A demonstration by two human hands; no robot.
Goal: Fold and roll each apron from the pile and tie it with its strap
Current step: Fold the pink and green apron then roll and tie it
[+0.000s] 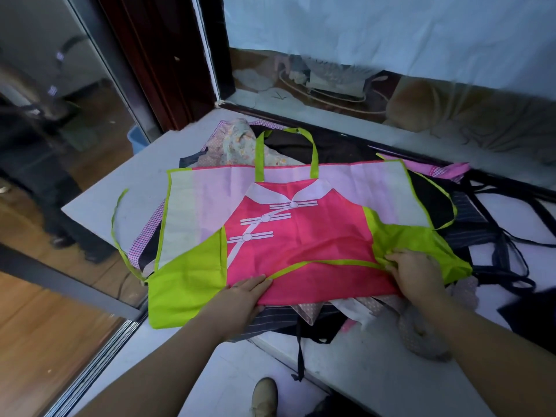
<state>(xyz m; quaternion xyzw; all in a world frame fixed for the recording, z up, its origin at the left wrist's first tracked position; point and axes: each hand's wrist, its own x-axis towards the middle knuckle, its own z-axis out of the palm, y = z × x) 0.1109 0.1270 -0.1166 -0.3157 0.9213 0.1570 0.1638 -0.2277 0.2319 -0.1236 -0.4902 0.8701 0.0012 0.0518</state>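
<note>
apron: pink-green apron [301,236] lies spread face up on the pile [469,233], bib away from the person.
left hand [246,293]: fingers flat on the near hem, pinning it; thumb hidden.
right hand [416,273]: fingers curled, bunching cloth at the pink-green seam, probably starting a fold.
strap [325,264]: loose across the pink panel.
obstacles: tangled dark straps [508,260] on the desk [99,203] could snag.
</note>
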